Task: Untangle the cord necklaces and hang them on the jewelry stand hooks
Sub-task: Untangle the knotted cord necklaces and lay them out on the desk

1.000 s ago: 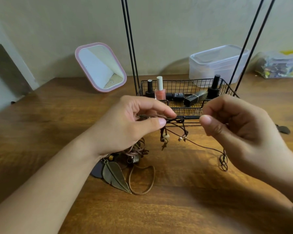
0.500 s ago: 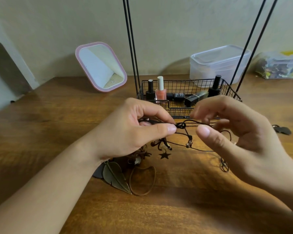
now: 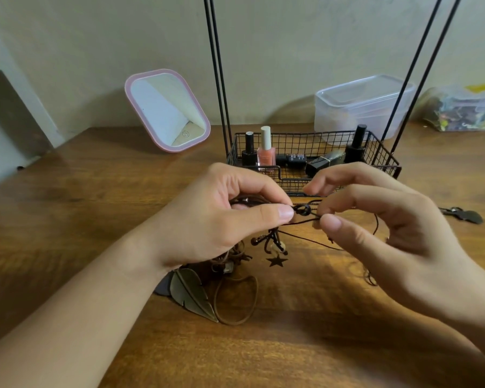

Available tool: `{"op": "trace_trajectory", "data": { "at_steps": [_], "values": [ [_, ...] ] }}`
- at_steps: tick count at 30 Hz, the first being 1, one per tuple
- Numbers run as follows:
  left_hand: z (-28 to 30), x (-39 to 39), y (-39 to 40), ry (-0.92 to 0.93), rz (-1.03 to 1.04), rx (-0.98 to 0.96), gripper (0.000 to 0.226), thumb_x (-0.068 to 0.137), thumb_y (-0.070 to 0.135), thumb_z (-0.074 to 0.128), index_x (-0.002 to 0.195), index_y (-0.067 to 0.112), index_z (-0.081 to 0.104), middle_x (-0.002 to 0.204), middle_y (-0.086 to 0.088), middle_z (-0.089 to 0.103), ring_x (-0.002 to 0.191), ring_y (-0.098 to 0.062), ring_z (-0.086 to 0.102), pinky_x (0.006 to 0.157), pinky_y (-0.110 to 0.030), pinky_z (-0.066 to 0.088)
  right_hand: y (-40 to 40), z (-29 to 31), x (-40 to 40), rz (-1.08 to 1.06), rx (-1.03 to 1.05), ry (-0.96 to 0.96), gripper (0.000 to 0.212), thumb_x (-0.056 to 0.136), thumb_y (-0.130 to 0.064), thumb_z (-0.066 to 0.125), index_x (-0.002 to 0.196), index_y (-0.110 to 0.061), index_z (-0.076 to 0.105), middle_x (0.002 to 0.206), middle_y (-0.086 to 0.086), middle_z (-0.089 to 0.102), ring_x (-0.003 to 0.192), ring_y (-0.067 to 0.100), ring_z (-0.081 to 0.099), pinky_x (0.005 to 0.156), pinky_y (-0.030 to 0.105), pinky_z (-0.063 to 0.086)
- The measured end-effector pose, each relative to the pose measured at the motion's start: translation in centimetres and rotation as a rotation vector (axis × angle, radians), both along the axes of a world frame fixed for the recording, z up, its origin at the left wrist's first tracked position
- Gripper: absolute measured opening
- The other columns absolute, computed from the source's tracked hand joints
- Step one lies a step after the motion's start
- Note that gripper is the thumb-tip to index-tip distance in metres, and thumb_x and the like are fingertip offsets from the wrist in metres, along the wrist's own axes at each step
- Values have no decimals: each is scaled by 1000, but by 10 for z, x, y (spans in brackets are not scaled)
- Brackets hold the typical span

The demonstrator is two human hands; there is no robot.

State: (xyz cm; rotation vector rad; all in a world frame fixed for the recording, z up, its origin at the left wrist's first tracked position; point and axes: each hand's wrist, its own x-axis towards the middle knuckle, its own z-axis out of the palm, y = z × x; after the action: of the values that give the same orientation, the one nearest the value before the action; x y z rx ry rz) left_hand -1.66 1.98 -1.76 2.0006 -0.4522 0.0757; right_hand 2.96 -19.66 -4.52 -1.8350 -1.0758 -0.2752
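Head view, centre frame: right hand [image 3: 375, 225] has closed in, both hands' grips now pinching the dark cord knot [image 3: 303, 210] beside left hand [image 3: 221, 217]; loosening begins.

Over the wooden bench [image 3: 81, 219], the left hand [image 3: 221, 219] pinches a dark knot [image 3: 303, 210] of the cord necklaces [image 3: 300, 239] between thumb and forefinger. The right hand [image 3: 389, 233] pinches a thin cord just beside the knot, its other fingers spread. Beads and a star charm [image 3: 276, 261] dangle below. A leaf pendant [image 3: 192, 292] and a brown cord loop [image 3: 235, 299] lie on the bench under the left wrist. Behind stands the jewelry stand [image 3: 375, 152], its wire basket holding nail polish bottles [image 3: 266, 149]. A pink mirror [image 3: 167, 109] and a clear plastic box [image 3: 361, 105] sit near the wall.
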Motion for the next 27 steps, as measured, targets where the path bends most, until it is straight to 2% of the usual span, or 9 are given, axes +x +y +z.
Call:
{"op": "trace_trajectory", "data": {
  "at_steps": [3, 5, 7, 9, 13, 18, 22, 25, 27],
  "values": [
    [0, 0, -1, -8, 6, -16, 18, 85, 25, 66, 90, 11, 77, 66, 14, 66, 61, 1, 57, 60, -10, 41, 1, 0, 1, -12, -7, -13, 16, 92, -35, 58, 86, -25, 69, 114, -10, 62, 118, 17, 58, 94, 16, 41],
    [0, -1, -1, -10, 7, -2, 14, 88, 23, 68, 90, 13, 77, 69, 13, 68, 66, 0, 60, 63, -11, 43, 2, -1, 1, -16, -15, -14, 17, 91, -35, 58, 87, -25, 70, 113, -11, 62, 118, 16, 58, 93, 15, 41],
    [0, -1, -2, 0, 2, 13, 10, 91, 15, 68, 86, 13, 76, 63, 17, 65, 61, 2, 58, 61, -7, 40, 1, -1, 0, -21, -17, -5, 17, 90, -35, 58, 85, -24, 70, 113, -11, 62, 117, 17, 58, 93, 16, 42],
    [1, -1, -4, 16, 16, 24, 16, 93, 8, 63, 81, 12, 73, 54, 21, 58, 54, 5, 54, 56, -3, 37, 1, -1, 0, -41, -20, -7, 17, 89, -35, 59, 84, -25, 71, 112, -11, 62, 116, 14, 58, 92, 16, 43],
    [1, -1, -7, 82, 33, -60, 19, 92, 15, 60, 78, 9, 71, 52, 16, 48, 48, -1, 42, 50, -6, 33, 0, -1, 0, -92, -29, -10, 15, 85, -39, 60, 80, -29, 71, 111, -15, 62, 115, 7, 58, 90, 13, 43],
    [-2, 0, -6, 93, 37, -83, 19, 95, 18, 63, 80, 9, 72, 55, 8, 46, 50, -4, 38, 50, -10, 33, -1, -1, -3, -121, -35, -77, 15, 83, -42, 66, 88, -29, 72, 117, -10, 61, 119, 12, 57, 97, 26, 44],
    [-2, -1, -8, 63, 43, -44, 19, 95, 8, 58, 81, 8, 70, 53, 20, 54, 51, 3, 51, 52, -4, 36, 1, 0, -7, -194, 18, -252, 16, 79, -32, 77, 84, -20, 70, 114, 2, 59, 112, 16, 58, 93, 26, 42],
    [-2, -2, -10, 41, 20, -19, 18, 94, 6, 58, 82, 9, 70, 54, 22, 56, 53, 6, 53, 53, -3, 36, 3, -2, -8, -206, 8, -266, 16, 79, -37, 78, 81, -22, 73, 114, -1, 59, 100, 15, 59, 87, 26, 42],
    [-2, -3, -11, 30, 1, -8, 17, 94, 6, 59, 82, 10, 70, 55, 23, 56, 54, 6, 54, 54, -2, 37, 3, -3, -8, -193, -6, -225, 16, 80, -41, 76, 82, -25, 74, 115, -4, 60, 102, 15, 60, 85, 30, 46]
  ]
}}
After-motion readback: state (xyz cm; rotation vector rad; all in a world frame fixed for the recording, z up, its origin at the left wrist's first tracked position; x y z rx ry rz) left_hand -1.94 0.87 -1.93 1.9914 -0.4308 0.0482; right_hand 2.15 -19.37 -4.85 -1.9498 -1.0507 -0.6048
